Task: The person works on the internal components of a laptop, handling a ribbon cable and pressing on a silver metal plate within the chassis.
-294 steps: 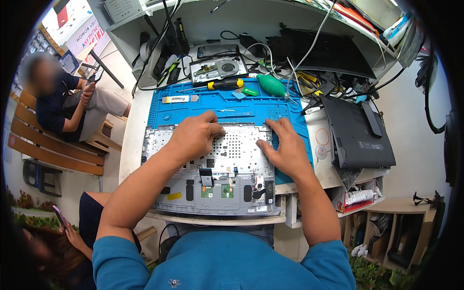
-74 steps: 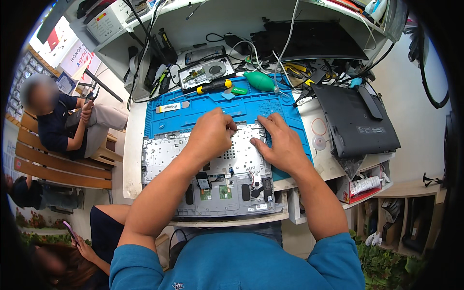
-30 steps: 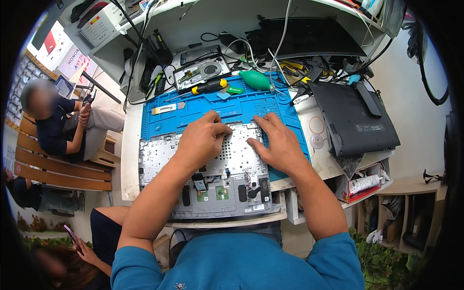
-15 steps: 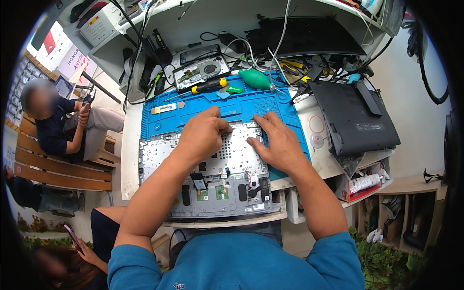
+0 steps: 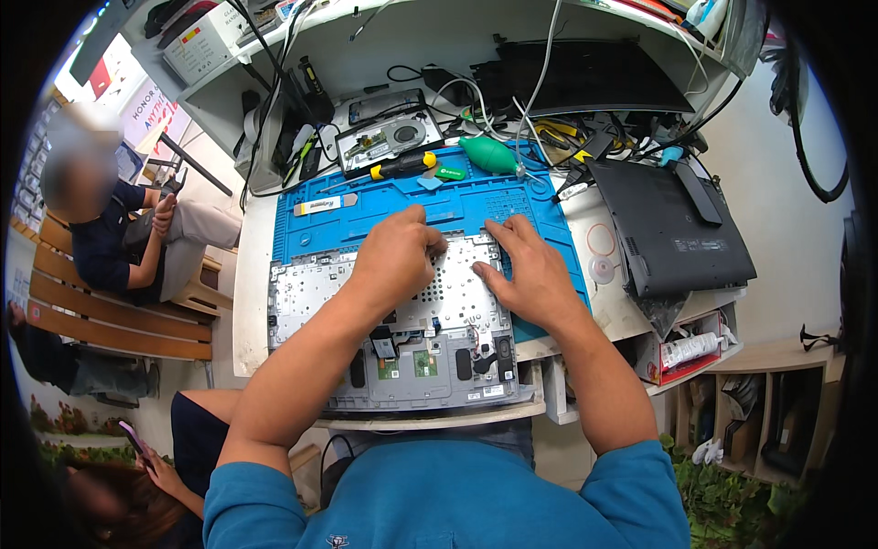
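Note:
A laptop keyboard chassis (image 5: 471, 293), its inner side up, lies on the near part of a blue repair mat (image 5: 315, 233). It has a perforated silver metal plate, with small green boards and a ribbon cable toward the near edge. My left hand (image 5: 393, 261) is closed over the plate's upper middle, thumb and fingers pinched together; whatever they hold is hidden. Resting on the far right corner of the chassis, my right hand (image 5: 530, 279) has its fingers and thumb apart, the thumb on the metal plate.
Beyond the chassis lie a yellow-black screwdriver (image 5: 402, 166), a white flat tool (image 5: 325, 205) and a green air blower (image 5: 487, 156). A small drive-like unit (image 5: 389, 137) sits at the back. A black laptop bottom cover (image 5: 668, 233) stands at the right. Two seated people are at the left.
The view has shifted slightly, so the bench appears a little to the right. Both hands keep nearly the same places on the chassis.

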A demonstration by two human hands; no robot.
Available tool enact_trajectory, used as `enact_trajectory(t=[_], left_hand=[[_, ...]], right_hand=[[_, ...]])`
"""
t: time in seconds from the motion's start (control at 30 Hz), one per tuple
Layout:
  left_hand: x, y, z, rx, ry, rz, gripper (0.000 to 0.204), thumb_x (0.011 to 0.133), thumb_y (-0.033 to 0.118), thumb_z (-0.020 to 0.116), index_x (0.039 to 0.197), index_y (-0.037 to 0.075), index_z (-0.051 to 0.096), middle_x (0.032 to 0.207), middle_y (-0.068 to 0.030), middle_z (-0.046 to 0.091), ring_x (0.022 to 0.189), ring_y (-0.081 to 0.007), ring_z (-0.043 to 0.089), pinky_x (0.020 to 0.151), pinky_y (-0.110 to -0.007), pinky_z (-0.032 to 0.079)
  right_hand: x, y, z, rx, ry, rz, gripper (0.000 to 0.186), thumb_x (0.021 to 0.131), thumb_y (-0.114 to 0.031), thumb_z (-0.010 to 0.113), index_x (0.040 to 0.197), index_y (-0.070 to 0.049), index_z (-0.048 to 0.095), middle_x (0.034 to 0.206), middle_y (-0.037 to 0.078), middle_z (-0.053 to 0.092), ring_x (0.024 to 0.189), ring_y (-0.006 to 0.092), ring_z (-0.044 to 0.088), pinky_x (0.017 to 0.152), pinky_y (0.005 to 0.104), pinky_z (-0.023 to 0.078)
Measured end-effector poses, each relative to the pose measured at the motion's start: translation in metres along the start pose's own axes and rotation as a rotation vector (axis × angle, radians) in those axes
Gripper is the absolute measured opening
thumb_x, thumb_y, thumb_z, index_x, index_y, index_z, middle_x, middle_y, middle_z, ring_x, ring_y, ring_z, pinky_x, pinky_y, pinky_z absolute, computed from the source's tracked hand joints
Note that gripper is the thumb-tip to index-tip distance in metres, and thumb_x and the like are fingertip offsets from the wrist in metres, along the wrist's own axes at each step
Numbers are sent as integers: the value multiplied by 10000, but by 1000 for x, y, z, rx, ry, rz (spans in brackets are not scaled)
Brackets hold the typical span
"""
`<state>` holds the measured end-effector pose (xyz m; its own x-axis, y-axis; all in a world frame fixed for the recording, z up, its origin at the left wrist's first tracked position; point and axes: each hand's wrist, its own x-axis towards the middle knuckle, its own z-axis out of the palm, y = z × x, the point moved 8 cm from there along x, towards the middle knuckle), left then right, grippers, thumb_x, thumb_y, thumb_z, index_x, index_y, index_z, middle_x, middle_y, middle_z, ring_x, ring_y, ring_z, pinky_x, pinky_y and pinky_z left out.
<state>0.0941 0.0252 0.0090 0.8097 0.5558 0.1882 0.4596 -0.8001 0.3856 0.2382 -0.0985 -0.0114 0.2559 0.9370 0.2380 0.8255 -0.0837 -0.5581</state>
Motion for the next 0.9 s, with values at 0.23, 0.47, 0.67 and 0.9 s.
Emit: enact_trajectory(t=[0.23, 0.47, 0.67, 0.9], left_hand=[[0, -22, -7, -321, -16, -18, 241, 921, -15, 784, 1128, 78, 865, 1006, -124, 716, 931, -309, 733, 859, -414, 592], [-30, -56, -74, -373, 167, -108, 241, 1030, 43, 749, 1261, 62, 814, 1097, -56, 711, 915, -150, 669, 826, -297, 551], [-72, -84, -84, -376, 36, -99, 252, 985, -7, 759, 1216, 51, 841, 1057, -73, 735, 896, -165, 675, 827, -304, 552], [-87, -61, -50, -254, -50, 6, 241, 942, 18, 789, 1140, 118, 884, 1003, -88, 745, 927, -262, 732, 818, -375, 584]], right_hand=[[1, 1, 0, 13, 2, -5, 613, 986, -318, 831, 1488, -7, 669, 1345, 193, 661, 1149, 413, 730, 964, 522, 606], [-3, 1, 0, 43, 28, 14, 572, 988, -285, 823, 1479, -30, 677, 1383, 176, 663, 1206, 403, 713, 955, 509, 615], [-9, -37, 14, -190, 34, -286, 489, 996, -265, 797, 1426, -46, 724, 1521, 158, 648, 1467, 356, 563, 1175, 536, 488], [-8, -52, 30, -172, -63, -372, 426, 1035, -275, 749, 1398, -54, 738, 1481, 152, 680, 1509, 345, 552, 1282, 577, 361]])
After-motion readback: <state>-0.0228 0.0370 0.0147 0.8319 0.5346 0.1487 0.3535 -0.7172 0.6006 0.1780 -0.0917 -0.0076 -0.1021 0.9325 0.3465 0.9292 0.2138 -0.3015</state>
